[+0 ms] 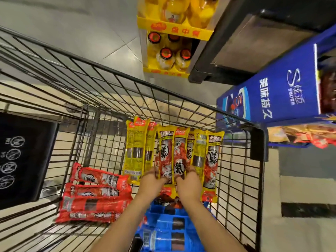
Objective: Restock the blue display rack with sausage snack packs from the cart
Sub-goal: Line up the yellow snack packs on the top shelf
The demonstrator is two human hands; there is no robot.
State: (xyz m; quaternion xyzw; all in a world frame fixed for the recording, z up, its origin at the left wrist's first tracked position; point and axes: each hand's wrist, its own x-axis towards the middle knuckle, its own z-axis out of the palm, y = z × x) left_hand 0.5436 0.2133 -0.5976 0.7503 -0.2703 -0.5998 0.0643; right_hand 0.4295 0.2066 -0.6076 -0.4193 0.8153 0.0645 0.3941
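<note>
Red packs (pixel 94 193) lie at the left in the cart (pixel 190 99). In the middle, the left hand (pixel 151 180) and right hand (pixel 189 181) each hold the near ends of the yellow packs (pixel 171 155), fingers curled around them. The blue rack (pixel 272 91) stands far right.

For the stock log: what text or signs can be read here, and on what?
"美味持久", running sideways: side panel of the blue display rack.
Large "S" logo, same panel; the characters beside it are blurred.
Red print on the yellow bottle tray: blurred.
Yellow sausage packs held by both hands: bold stylised characters, not legible.
Black cart panel: crossed-circle signs, captions too small.
</note>
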